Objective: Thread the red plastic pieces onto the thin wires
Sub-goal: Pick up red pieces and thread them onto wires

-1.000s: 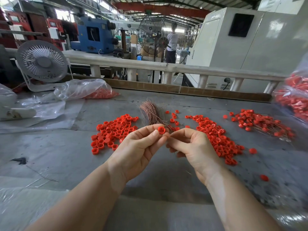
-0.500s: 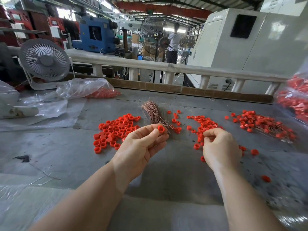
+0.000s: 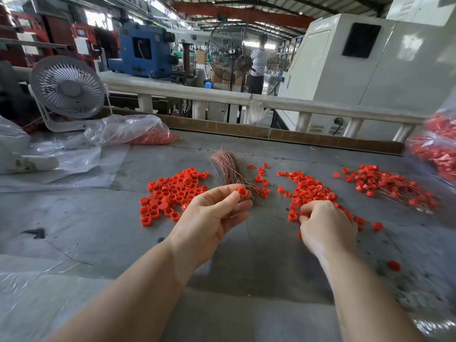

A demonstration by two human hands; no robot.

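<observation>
My left hand (image 3: 212, 218) pinches one red plastic ring (image 3: 242, 192) between thumb and forefinger, held above the grey table. A thin wire hangs down from that hand. My right hand (image 3: 325, 225) is down on the middle pile of red pieces (image 3: 308, 188), fingers curled into it; what they hold is hidden. A bundle of thin copper wires (image 3: 228, 166) lies just beyond my left hand. Another pile of red pieces (image 3: 172, 193) lies to the left. Threaded pieces on wires (image 3: 389, 186) lie at the right.
A white desk fan (image 3: 67, 88) and clear plastic bags (image 3: 128, 130) sit at the back left. A bag of red pieces (image 3: 436, 149) stands at the right edge. Loose red pieces (image 3: 394, 265) lie near my right forearm. A wooden strip (image 3: 296, 134) borders the table's far edge.
My right hand has left my left hand and moved right and down onto the middle pile of red pieces. My left hand has kept its ring in place.
</observation>
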